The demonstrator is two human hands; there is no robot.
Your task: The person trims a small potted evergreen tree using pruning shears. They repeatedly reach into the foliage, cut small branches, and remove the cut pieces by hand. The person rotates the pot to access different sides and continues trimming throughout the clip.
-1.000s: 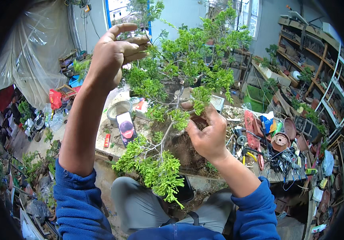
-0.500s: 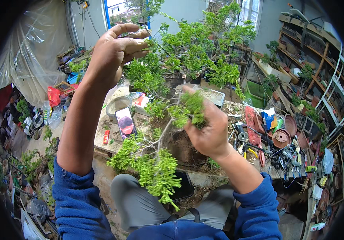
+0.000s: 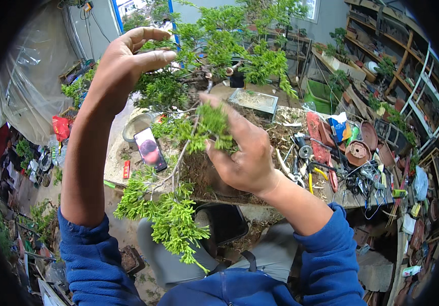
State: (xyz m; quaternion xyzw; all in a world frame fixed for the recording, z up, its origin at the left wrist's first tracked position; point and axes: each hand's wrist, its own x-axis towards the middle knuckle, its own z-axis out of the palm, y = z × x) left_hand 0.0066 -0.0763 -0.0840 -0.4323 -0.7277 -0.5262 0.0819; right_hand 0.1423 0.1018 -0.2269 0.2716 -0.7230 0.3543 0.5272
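Observation:
A juniper tree point(image 3: 178, 224) spreads light-green sprigs and bare twigs from the upper middle down over my knees. My left hand point(image 3: 138, 53) is raised among its upper left foliage, open, fingers curved and thumb apart. My right hand point(image 3: 235, 155) is lower, beside a middle sprig point(image 3: 207, 122), with index finger and thumb apart around it; that finger is partly behind blurred needles. Below, a dark soil mass point(image 3: 201, 181) sits on the bench point(image 3: 115, 178), near a phone point(image 3: 149, 149) with a lit screen, a red box point(image 3: 126, 170) and a round basin point(image 3: 133, 131).
Pliers point(image 3: 315, 178), wire, clay pots point(image 3: 357, 153) and a glass-topped tray point(image 3: 252, 104) crowd the bench. Shelves point(image 3: 393, 61) and a white metal frame point(image 3: 423, 102) stand right, plastic sheeting point(image 3: 31, 86) left. Clutter lines both sides; a black tub point(image 3: 219, 229) is under the bench.
Both hands have shifted left in the picture, the right also upward with the middle sprig. The left thumb has come forward into sight. The view of the bench has shifted slightly.

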